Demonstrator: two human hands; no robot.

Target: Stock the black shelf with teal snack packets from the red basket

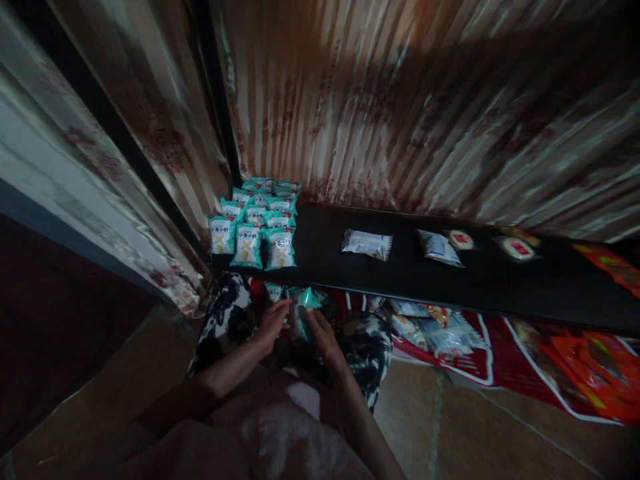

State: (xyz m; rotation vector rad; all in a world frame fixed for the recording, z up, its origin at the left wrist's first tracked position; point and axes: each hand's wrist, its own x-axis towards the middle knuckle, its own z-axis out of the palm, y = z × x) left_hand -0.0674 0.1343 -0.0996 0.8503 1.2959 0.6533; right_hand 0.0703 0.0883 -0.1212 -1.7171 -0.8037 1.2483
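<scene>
Between my two hands, low in front of the black shelf (330,267), is a teal snack bag (299,320). My left hand (273,325) is closed at its left side, fingertips against the edge. My right hand (324,333) lies along its right side with fingers stretched out flat. Another small teal and white snack bag (273,291) lies just beyond my left hand. Several matching snack bags (249,245) stand in rows at the left end of the shelf. The light is dim, so the finger contact is hard to make out.
Farther right on the shelf lie a white packet (367,245), a second packet (440,248) and round packaged items (518,249). Below, a red mat (505,360) carries loose packets (445,330) and orange bags (595,373). A patterned curtain (375,120) hangs behind; a dark post (215,93) stands left.
</scene>
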